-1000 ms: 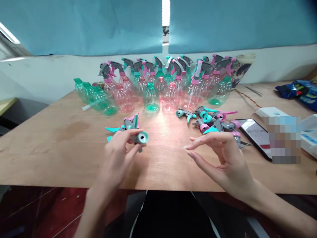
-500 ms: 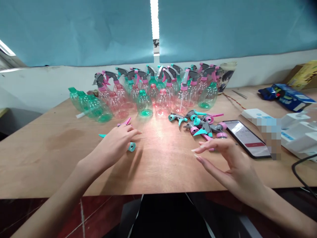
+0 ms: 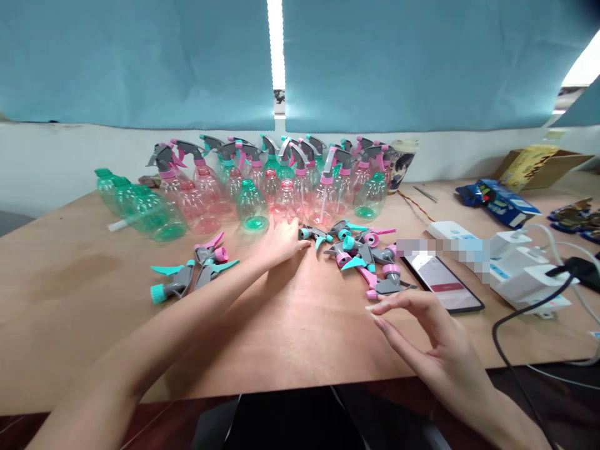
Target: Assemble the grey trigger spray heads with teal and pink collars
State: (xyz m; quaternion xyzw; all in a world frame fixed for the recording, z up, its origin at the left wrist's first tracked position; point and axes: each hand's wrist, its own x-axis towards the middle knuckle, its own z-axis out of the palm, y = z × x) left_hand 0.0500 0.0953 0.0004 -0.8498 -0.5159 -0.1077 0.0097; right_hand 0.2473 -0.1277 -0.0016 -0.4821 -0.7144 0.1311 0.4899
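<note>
My left hand (image 3: 282, 242) reaches forward to the base of a clear pink bottle (image 3: 287, 195) with no spray head. Its thumb sticks out to the right; the other fingers point at the bottle, and whether they touch it I cannot tell. Beside that hand lies a pile of grey, pink and teal spray heads (image 3: 363, 253). My right hand (image 3: 434, 340) hovers over the table's near right, thumb and forefinger slightly apart with nothing between them. Left of my left forearm rest several more spray heads (image 3: 175, 284). A green open bottle (image 3: 253, 206) stands just beyond my left hand.
Bottles with spray heads fitted (image 3: 325, 187) crowd the back, and green open bottles (image 3: 157, 212) stand at the left. On the right are a phone (image 3: 445, 284), a power strip with white chargers (image 3: 520, 262), a black cable (image 3: 499, 340), a blue packet (image 3: 501, 200) and a patterned cup (image 3: 402, 164).
My left hand has left the spray heads at the left and moved forward and right to the pink bottle. The view has turned right. My right hand keeps about the same pose.
</note>
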